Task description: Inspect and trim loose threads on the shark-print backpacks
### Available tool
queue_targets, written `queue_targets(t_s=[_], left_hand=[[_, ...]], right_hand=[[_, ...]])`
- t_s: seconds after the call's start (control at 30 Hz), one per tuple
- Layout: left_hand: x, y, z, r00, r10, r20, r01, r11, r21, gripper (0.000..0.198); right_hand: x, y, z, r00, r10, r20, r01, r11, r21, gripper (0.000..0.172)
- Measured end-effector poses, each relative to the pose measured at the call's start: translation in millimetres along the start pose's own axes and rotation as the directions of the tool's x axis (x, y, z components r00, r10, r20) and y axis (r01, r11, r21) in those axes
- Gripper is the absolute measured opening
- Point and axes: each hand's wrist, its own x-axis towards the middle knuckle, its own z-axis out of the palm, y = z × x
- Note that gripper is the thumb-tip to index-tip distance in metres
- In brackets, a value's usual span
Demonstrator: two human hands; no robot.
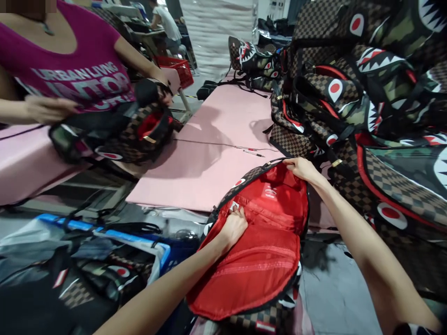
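A backpack (265, 242) with a brown-and-black checkered outside lies unzipped in front of me, its red lining showing and its front flap folded down toward me. My right hand (299, 168) is closed on the far rim of the opening, thumb and fingers pinching the edge. Inside, my left hand (234, 227) has its fingers curled against the red lining at the left side, beside a small whitish patch (233, 205). What lies under those fingertips is partly hidden. A pale label (269, 191) is on the lining farther in.
A pink-topped table (195, 163) holds a pen (253, 153). Similar backpacks (335, 93) are heaped at right. A blue-rimmed crate (115, 233) with more bags stands lower left. Across the table, a person in a magenta shirt (84, 60) handles another backpack (129, 130).
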Motion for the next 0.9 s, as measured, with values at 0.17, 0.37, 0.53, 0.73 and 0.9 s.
queue_targets(t_s=[0.17,0.37,0.53,0.73,0.9], left_hand=[[-0.2,-0.5,-1.0,1.000,-0.012,0.010,0.012,1.000,0.012,0.048],[-3.2,-2.9,-4.5,1.000,-0.001,-0.010,0.001,1.000,-0.029,0.047],[-4.0,1.9,-6.2,1.000,-0.022,-0.005,0.021,0.994,-0.110,0.044],[-3.1,-23.2,-28.8,0.998,-0.054,0.028,0.060,0.960,-0.275,0.034],[-29.3,-107.4,-61.8,0.961,-0.224,-0.164,-0.056,0.425,-0.904,0.042]], right_hand=[[-13.9,6.7,8.3,0.996,-0.068,-0.050,0.074,0.990,0.124,0.041],[-61.8,32.0,20.8,0.961,0.040,-0.273,0.118,0.836,0.537,0.041],[-111.2,33.0,57.5,0.971,0.086,-0.222,-0.029,0.968,0.248,0.019],[-138.3,22.1,73.5,0.977,0.041,-0.209,0.026,0.950,0.310,0.022],[-203.0,44.5,103.5,0.909,0.314,-0.275,-0.027,0.701,0.712,0.034]])
